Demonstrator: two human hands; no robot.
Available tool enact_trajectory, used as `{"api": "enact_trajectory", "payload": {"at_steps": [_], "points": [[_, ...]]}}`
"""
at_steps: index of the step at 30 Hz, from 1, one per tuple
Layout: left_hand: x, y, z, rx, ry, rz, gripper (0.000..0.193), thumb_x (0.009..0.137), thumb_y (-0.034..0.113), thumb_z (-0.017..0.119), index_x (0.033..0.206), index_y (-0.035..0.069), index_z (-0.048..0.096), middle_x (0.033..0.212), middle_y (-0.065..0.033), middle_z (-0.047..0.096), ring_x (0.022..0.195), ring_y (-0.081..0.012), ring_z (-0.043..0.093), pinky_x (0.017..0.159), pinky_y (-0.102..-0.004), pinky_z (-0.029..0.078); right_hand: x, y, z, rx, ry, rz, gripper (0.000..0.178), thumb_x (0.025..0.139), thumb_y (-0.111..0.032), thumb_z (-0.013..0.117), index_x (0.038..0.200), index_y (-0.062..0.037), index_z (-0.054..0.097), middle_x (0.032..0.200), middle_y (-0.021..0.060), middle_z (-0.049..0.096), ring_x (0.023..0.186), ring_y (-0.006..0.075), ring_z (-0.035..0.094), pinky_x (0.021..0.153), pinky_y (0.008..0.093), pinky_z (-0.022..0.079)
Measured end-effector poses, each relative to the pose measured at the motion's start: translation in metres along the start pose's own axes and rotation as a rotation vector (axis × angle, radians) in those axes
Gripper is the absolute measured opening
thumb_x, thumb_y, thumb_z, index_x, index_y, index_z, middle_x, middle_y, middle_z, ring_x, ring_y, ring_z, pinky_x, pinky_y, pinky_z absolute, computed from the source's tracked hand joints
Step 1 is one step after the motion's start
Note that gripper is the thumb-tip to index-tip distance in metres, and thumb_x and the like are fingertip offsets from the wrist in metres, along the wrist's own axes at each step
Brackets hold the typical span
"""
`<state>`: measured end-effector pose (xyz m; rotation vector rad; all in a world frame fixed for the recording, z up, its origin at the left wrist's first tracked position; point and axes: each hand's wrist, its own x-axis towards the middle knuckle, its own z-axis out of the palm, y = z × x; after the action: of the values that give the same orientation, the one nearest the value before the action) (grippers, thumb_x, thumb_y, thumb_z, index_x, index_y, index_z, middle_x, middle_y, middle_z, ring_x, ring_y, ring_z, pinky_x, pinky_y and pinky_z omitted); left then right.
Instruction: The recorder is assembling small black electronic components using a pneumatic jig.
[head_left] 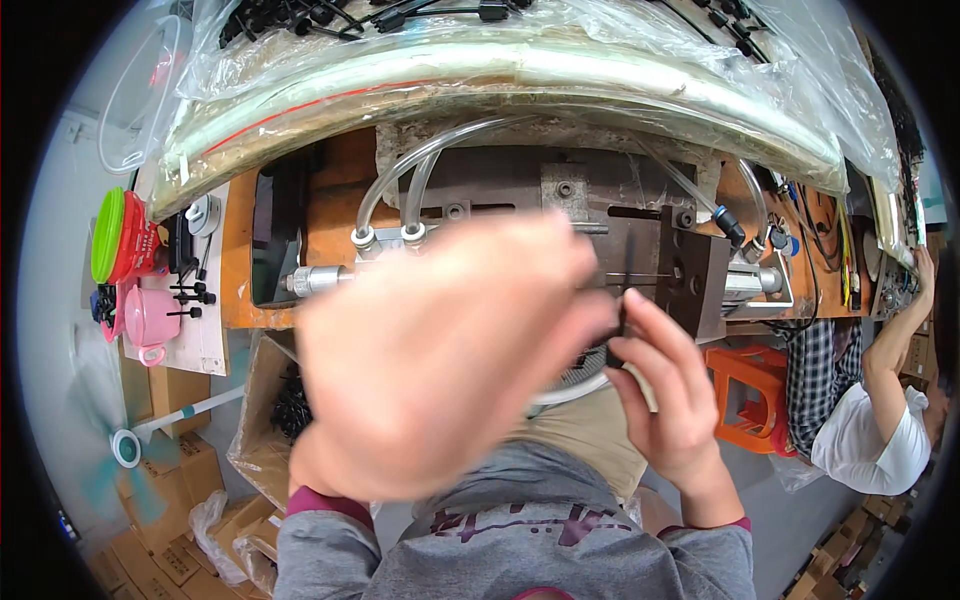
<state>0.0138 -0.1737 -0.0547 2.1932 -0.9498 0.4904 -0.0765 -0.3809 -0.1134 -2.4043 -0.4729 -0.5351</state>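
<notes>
My left hand (440,350) is large and blurred, raised over the front of a metal fixture (510,170). Its fingers are curled in, and whatever they hold is hidden. Just to the right, my right hand (675,395) pinches a slim black plastic piece (626,325) between thumb and fingertips; its thin upper end stands up before the fixture. The two hands' fingertips almost meet there. A dark metal block (690,275) sits right behind my right fingers. Air cylinders (752,282) with clear hoses (385,190) flank the fixture.
Black plastic parts (290,18) lie in plastic sheeting above the bench. At left are a pink cup (152,316), a green-rimmed basket (108,235) and a fan (125,448). A carton (262,410) of black parts stands below. Right, another person (870,440) works beside an orange stool (740,395).
</notes>
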Motion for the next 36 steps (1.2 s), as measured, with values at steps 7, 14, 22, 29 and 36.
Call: {"api": "enact_trajectory", "payload": {"at_steps": [7,14,22,29,36], "points": [[0.099,-0.051,-0.009,0.142,0.155,-0.225,0.024,0.077,0.017,0.08,0.086,-0.004,0.072,0.076,-0.0146,0.068,0.063,-0.0206,0.065,0.061,-0.0303,0.052,-0.002,-0.006,0.028,-0.149,-0.096,-0.132,0.026,0.073,-0.003,0.063,0.097,0.0079,0.062,0.131,0.0294,0.057,0.073,0.0207,0.063,0.074,0.0319,0.051],[0.129,-0.065,0.003,0.23,-0.082,-0.395,0.038,0.075,0.031,0.082,0.086,-0.005,0.074,0.072,-0.0154,0.069,0.064,-0.0233,0.066,0.062,-0.0334,0.052,0.016,-0.013,0.021,-0.234,-0.2,-0.077,0.02,0.08,-0.003,0.07,0.096,0.0028,0.061,0.132,0.0248,0.059,0.066,0.0199,0.061,0.071,0.0305,0.05],[0.113,-0.056,-0.026,-0.163,0.006,-0.515,0.03,0.08,0.028,0.081,0.085,-0.001,0.076,0.07,-0.0079,0.071,0.059,-0.0149,0.064,0.058,-0.026,0.05,0.016,-0.015,0.018,-0.241,-0.214,-0.095,0.023,0.071,-0.003,0.062,0.094,0.0035,0.061,0.132,0.027,0.059,0.064,0.0133,0.057,0.065,0.028,0.045],[0.068,-0.056,-0.065,-0.447,0.16,-0.404,0.026,0.09,0.019,0.07,0.109,0.001,0.072,0.084,-0.0016,0.065,0.075,-0.0088,0.063,0.075,-0.0225,0.051,0.066,-0.001,-0.01,-0.097,-0.006,-0.092,0.031,0.073,-0.016,0.082,0.096,-0.0046,0.064,0.094,0.0085,0.068,0.077,0.0231,0.062,0.068,0.0355,0.045],[0.022,-0.024,-0.048,-0.164,0.232,-0.064,0.033,0.073,0.004,0.077,0.105,-0.001,0.072,0.099,-0.0084,0.064,0.09,-0.0179,0.062,0.075,-0.0255,0.051,0.209,0.02,-0.012,-0.189,0.229,-0.239,0.022,0.085,-0.021,0.074,0.1,-0.0064,0.071,0.095,0.0013,0.071,0.074,0.0075,0.057,0.061,0.0241,0.044]]}}
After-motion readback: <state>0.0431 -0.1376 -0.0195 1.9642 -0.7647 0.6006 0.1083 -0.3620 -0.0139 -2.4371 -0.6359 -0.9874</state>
